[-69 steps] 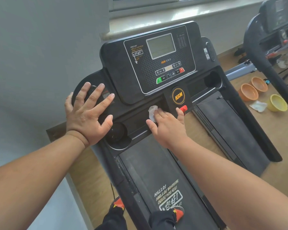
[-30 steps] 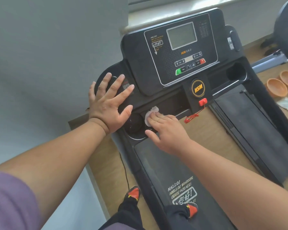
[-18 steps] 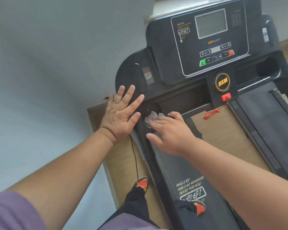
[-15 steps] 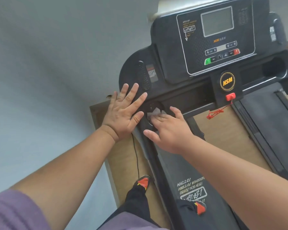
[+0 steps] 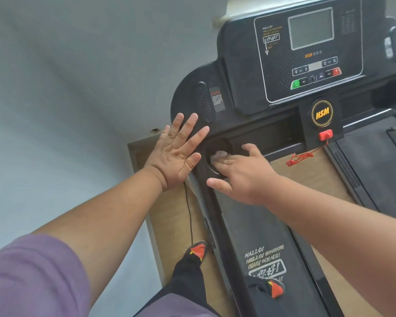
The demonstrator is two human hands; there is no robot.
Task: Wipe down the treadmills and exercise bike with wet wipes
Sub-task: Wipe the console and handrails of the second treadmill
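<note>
The left hand [image 5: 178, 154] lay flat and open on the treadmill [image 5: 192, 92]. The right hand [image 5: 242, 172] pressed a wipe [image 5: 218, 155] into the cup hole [image 5: 217, 147]. The screen [image 5: 311, 28] and belt [image 5: 256, 225] probably still needed wiping.

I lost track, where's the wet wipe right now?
Head view: the wet wipe sits in the treadmill's left cup holder, under the right hand fingertips, beside the left hand.
</note>
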